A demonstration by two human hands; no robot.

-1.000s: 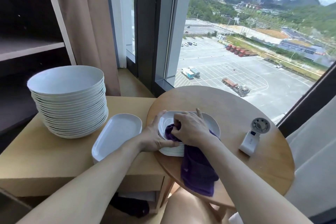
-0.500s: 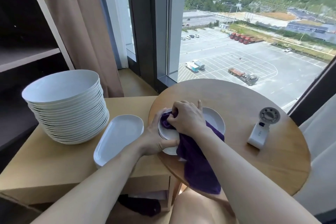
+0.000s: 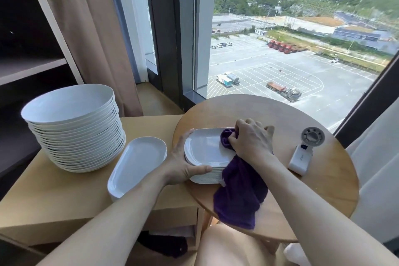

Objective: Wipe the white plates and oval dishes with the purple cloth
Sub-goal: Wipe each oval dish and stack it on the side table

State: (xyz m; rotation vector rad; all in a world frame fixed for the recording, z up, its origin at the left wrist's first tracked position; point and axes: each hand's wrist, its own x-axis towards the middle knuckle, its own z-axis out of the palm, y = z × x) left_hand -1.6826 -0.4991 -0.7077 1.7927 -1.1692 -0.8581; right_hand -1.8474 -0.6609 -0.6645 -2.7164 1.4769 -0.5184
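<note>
The right hand (image 3: 251, 140) is clenched round a bunched part of the dark purple cloth (image 3: 239, 192) and presses it onto the far right part of the top dish. The rest of the cloth hangs over the near side of the dishes and past the table's near edge. The left hand (image 3: 183, 164) clasps the left end of the stack of white oval ceramic dishes (image 3: 205, 151), with its thumb along the near side and its fingers up the left side. This stack sits on the left part of the round wooden table (image 3: 269, 114). A small white handheld fan (image 3: 302, 153) lies to the right on the same table.

To the left is a rectangular pale wooden cabinet (image 3: 64, 196). On it lie more white oval dishes (image 3: 136, 162), just beside the left hand, and further left a tall stack of round white plates (image 3: 71, 127). A brown curtain (image 3: 97, 49) hangs behind it, beside a large window (image 3: 280, 49).
</note>
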